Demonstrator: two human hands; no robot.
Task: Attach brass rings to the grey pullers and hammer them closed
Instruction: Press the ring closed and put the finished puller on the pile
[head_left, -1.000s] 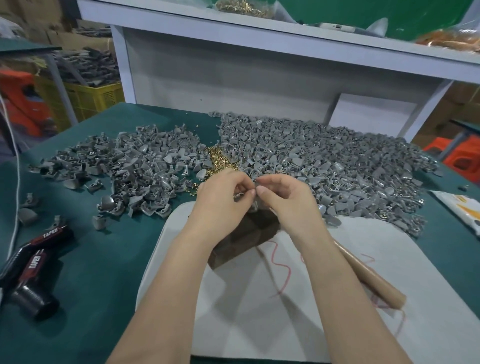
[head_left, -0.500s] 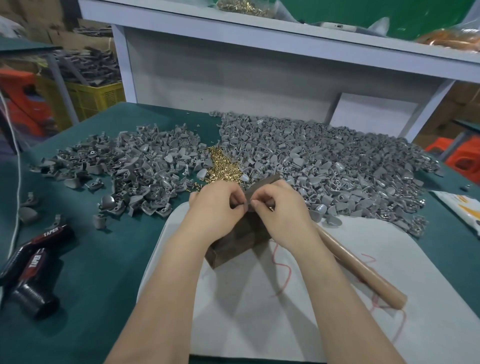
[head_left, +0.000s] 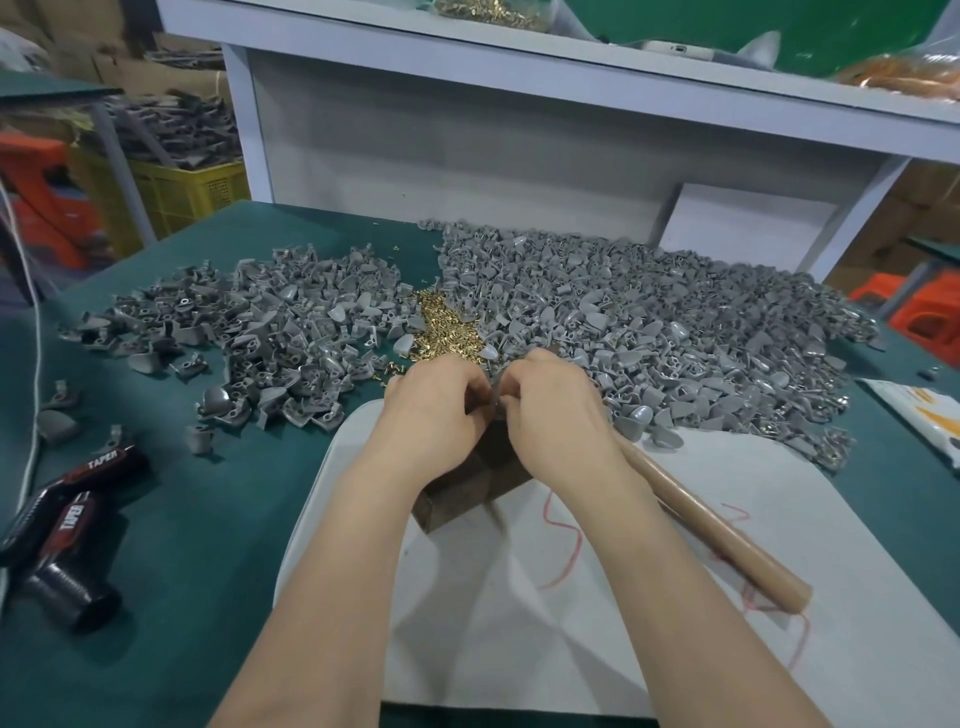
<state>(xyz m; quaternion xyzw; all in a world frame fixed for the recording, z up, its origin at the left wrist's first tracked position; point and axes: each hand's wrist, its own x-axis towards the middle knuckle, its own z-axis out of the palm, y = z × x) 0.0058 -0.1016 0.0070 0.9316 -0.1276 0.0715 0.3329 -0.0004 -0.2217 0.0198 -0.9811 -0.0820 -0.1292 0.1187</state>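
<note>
Both hands meet over the far edge of the white board, above a dark wooden block. The left hand and the right hand have their fingers curled inward with the tips together, pinching a small grey puller between them. Most of it is hidden, and I cannot tell whether a ring is on it. The block lies on the far part of the board, under the wrists. Just beyond the knuckles, on the green table, a small pile of brass rings sits between two spreads of loose pullers: a left heap toward the table's left side and a larger right heap reaching toward the right edge. A hammer handle of pale wood lies on the right part of the board, slanting from beneath the right wrist toward the near right corner; its head is hidden. Red thread trails loosely over the board. Near the table's left edge rests a black-and-red tool marked TAPER, and a printed packet lies at the right edge.
</note>
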